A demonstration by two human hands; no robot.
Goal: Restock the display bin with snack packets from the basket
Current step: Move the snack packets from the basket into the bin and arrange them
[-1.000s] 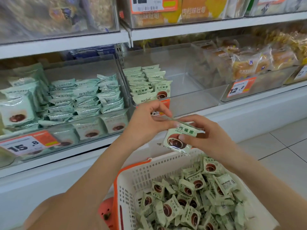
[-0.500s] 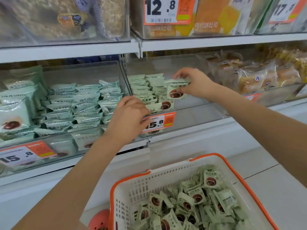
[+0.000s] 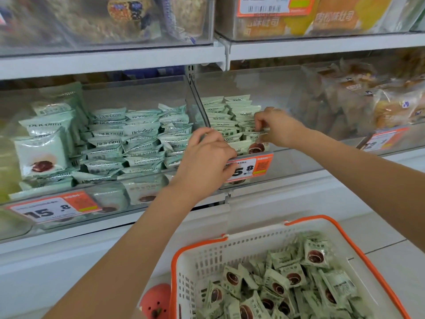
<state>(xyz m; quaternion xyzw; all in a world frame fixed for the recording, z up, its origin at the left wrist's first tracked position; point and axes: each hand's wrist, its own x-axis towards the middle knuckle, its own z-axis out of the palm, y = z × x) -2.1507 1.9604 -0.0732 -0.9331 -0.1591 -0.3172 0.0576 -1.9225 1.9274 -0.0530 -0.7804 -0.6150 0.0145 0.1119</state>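
Packets [image 3: 239, 125] are standing in rows in the bin [image 3: 299, 157]; your right hand [image 3: 279, 127] is pinching one edge-on at the stack's right, left hand [image 3: 207, 157] bracing the front, its grip unclear

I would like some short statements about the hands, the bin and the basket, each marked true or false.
1. The right hand pinches a packet at the row in the clear bin. True.
2. The basket is empty. False: many green packets lie in it.
3. The left hand is at the bin's front edge, near the price tag. True.
4. The basket rim is blue. False: it is orange.
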